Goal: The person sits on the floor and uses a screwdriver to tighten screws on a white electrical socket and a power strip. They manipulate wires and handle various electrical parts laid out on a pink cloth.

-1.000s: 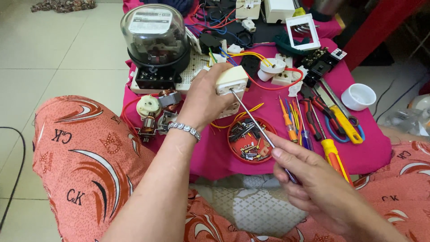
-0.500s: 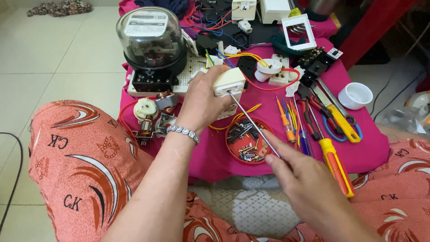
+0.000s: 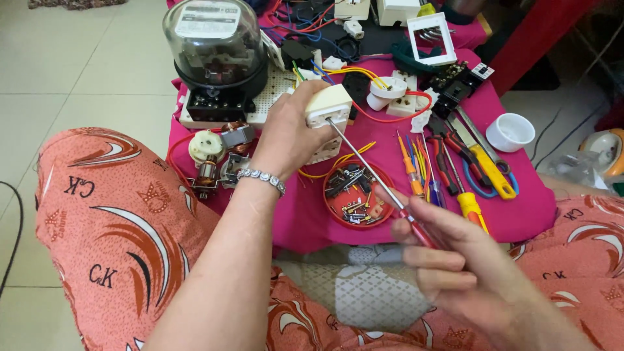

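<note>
Cream plastic switch box [image 3: 328, 107]: light, rigid, held aloft mid-scene, gripped round its body by left hand [image 3: 286, 133]. Slim red-handled screwdriver [image 3: 377, 179]: handle pinched in right hand [image 3: 455, 260], tip at box face.

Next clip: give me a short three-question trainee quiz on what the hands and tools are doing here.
1. True or false: the left hand holds the cream socket block up off the cloth.
2. What does the right hand grip? A) red-handled screwdriver B) yellow pliers C) white cup
3. Where does the screwdriver tip touch?

Key: 1 true. 2 A. 3 The face of the socket block.
</note>
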